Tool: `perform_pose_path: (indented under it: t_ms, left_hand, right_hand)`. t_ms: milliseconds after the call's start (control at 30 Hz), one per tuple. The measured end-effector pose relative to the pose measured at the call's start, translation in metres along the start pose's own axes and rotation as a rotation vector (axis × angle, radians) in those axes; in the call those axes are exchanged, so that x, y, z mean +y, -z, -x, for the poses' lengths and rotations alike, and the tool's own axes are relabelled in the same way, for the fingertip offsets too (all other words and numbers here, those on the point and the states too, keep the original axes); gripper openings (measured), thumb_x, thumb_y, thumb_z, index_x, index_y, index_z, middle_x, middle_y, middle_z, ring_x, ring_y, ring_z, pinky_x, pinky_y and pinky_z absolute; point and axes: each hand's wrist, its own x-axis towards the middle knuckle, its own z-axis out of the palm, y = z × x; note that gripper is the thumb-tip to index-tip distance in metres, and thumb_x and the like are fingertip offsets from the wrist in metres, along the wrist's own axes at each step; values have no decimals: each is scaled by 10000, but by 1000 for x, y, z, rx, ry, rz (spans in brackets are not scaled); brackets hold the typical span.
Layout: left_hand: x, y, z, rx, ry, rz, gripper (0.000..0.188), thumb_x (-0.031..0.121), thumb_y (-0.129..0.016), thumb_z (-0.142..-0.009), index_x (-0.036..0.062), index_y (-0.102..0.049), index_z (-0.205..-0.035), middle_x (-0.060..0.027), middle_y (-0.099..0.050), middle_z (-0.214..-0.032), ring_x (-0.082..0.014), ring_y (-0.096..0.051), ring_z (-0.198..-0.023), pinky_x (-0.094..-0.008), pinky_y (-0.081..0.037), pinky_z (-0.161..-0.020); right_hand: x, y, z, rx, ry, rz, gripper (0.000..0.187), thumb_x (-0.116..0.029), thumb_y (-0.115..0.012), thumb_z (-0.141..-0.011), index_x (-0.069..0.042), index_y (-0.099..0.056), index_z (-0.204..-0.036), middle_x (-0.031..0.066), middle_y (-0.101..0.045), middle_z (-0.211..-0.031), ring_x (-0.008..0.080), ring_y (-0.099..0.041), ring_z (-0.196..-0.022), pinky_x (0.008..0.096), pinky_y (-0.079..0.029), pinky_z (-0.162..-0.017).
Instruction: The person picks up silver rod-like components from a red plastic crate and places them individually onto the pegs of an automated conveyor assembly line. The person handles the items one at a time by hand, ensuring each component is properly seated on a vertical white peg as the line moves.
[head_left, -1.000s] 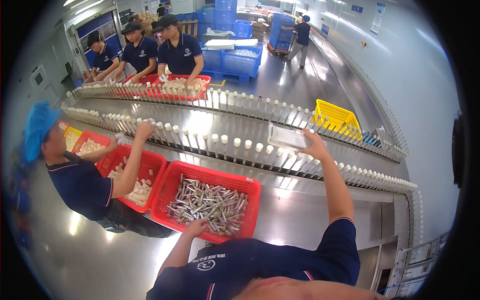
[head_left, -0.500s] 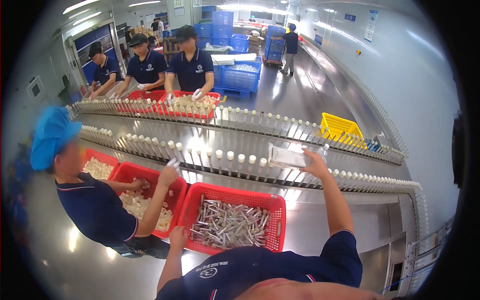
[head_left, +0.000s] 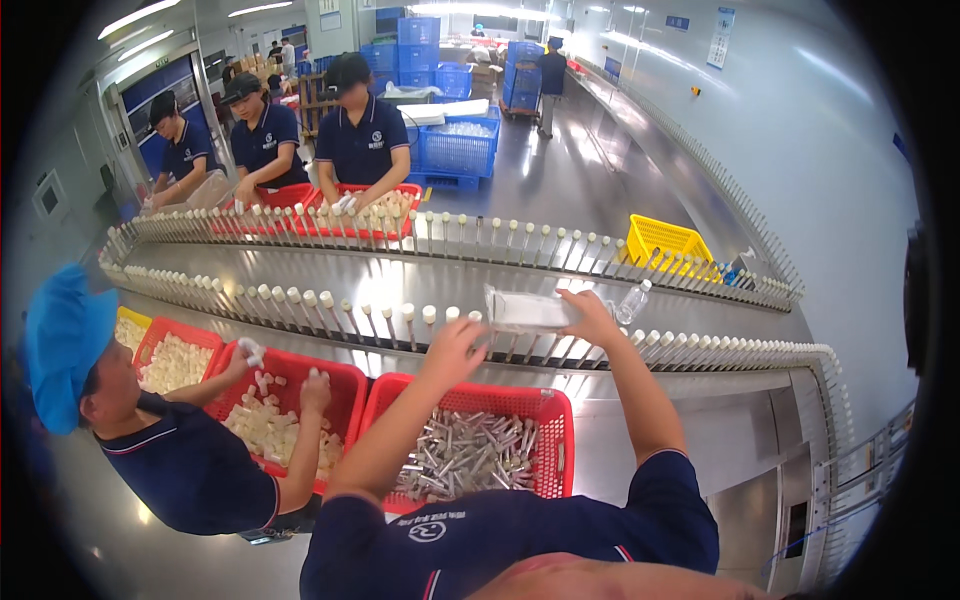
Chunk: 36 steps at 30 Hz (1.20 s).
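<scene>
Right hand (head_left: 590, 318) clasps the clear rectangular box (head_left: 525, 310) by one end, seemingly for steadiness; left hand (head_left: 455, 352) curls nearby, grip unclear.

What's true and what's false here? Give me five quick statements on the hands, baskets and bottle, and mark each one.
1. The right hand is on the clear box. True.
2. The red basket before the person holds silver sticks. True.
3. The left hand is down in that basket. False: it is raised by the near row of white caps.
4. The bottle is left of the clear box. False: it is to the right.
5. The yellow basket is beyond the far row. True.
</scene>
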Motion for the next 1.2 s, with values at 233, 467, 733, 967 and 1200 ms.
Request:
perform_pose_path:
  t_ms: [233,467,733,967,1200]
  left_hand:
    - [-40,-109,-85,-552,-98,-413,785,346,-815,-592,102,-490,-1264,-147,-541,-1213,-307,-520,-1130,-435,-408,-937]
    - [11,-99,-135,-529,-156,-374,838,439,-805,-583,152,-483,-1302,-104,-564,-1030,-279,-554,-1031,-402,-419,-841]
    - [-18,-105,-119,-718,-22,-295,841,472,-776,-622,303,-444,-1376,-98,-563,-1014,-270,-549,-1025,-407,-419,-862]
    - [-39,-104,-116,-688,54,-340,848,504,-755,-623,311,-431,-1383,-104,-565,-1020,-272,-552,-1027,-410,-434,-860]
    - [-26,-121,-130,-686,87,-296,855,515,-746,-628,310,-420,-1391,-118,-563,-1013,-293,-575,-968,-412,-458,-821]
  right_hand:
    - [3,-37,-19,2,-80,44,915,-205,-846,-527,-181,-454,-1353,202,-554,-993,347,-537,-984,394,-448,-882]
    - [-16,23,12,311,62,225,860,-170,-792,-616,-148,-401,-1381,149,-575,-1192,347,-456,-1169,485,-344,-1012]
    - [22,-103,165,230,-293,216,739,-159,-696,-714,-64,-371,-1371,218,-282,-1464,395,-328,-1310,594,-184,-1080]
    - [41,-188,251,39,-739,125,754,-72,-604,-744,-121,-281,-1424,267,-186,-1482,459,-495,-1113,520,-439,-893]
    - [48,-175,259,-6,-780,19,723,-27,-514,-776,-123,-229,-1434,266,-241,-1457,482,-593,-867,509,-511,-720]
